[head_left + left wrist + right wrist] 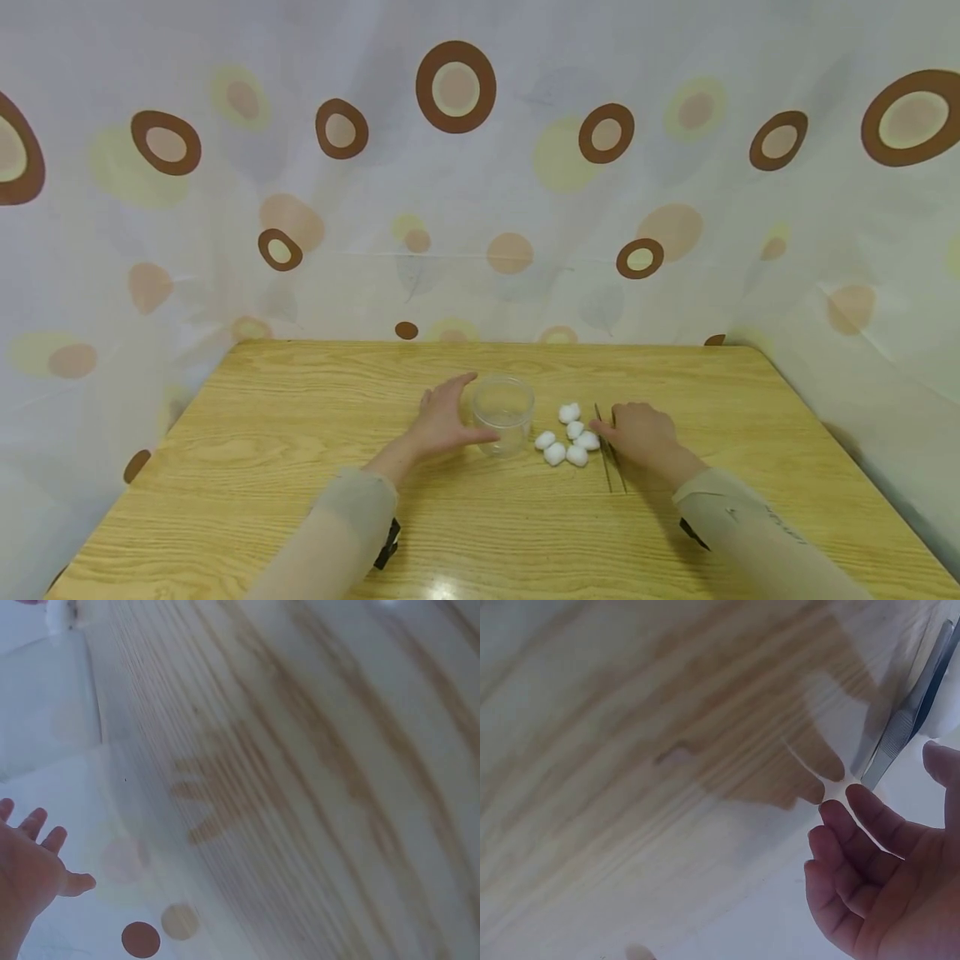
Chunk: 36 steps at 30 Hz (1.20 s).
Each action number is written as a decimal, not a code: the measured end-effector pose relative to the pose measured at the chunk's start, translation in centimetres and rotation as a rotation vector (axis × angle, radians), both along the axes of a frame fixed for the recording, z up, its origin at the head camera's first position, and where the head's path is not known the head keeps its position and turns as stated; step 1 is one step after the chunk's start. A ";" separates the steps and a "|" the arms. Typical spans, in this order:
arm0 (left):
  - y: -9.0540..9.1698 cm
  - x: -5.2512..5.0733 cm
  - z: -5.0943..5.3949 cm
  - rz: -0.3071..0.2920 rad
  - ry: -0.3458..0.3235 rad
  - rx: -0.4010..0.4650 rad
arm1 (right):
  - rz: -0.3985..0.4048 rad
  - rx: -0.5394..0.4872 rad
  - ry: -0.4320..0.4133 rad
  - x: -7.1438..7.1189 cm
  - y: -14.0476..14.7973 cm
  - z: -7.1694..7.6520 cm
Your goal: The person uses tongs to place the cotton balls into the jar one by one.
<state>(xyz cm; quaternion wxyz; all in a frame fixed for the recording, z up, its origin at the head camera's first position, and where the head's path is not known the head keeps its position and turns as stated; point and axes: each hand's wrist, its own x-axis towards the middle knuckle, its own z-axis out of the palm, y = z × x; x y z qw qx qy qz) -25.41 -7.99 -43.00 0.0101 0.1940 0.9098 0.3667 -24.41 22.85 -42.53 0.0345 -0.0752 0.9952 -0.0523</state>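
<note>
A clear round container point(504, 448) stands upright near the table's middle. My left hand point(437, 428) is spread at its left side, thumb across its near side; whether they touch I cannot tell. In the left wrist view that hand point(30, 866) has its fingers apart. Several white cotton balls point(577, 455) lie loosely grouped right of the container. Metal tweezers point(619, 472) lie just beyond them, under my right hand point(643, 435). The right wrist view has the right hand point(900, 877) with loosely bent fingers beside the tweezers point(901, 726), not closed round them.
The wooden table point(300, 417) reaches back to a pale curtain point(465, 192) with brown and yellow round shapes, which also hangs along both sides. Dark wrist gear point(387, 546) shows below the left forearm, and a similar piece point(693, 534) by the right one.
</note>
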 end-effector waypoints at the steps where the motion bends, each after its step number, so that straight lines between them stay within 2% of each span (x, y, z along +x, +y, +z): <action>1: 0.1 0.0 0.0 -0.003 0.002 0.007 | -0.012 -0.007 -0.010 0.0 -0.1 0.0; 11: 0.5 0.1 0.1 0.008 0.018 0.017 | -0.054 0.014 -0.038 -0.5 -0.6 -0.3; 19: 0.6 0.1 0.0 -0.001 0.028 0.015 | -0.107 -0.025 -0.072 -0.5 -0.8 -0.1; 25: 0.9 0.2 0.2 0.001 0.021 0.029 | -0.134 -0.129 -0.096 -0.6 -0.2 0.4; 32: 1.0 0.1 0.1 -0.001 0.003 0.057 | -0.084 -0.277 -0.114 -0.6 1.5 1.3; 36: 1.0 0.1 0.1 0.001 0.001 0.059 | -0.089 -0.385 -0.147 -0.7 2.5 1.4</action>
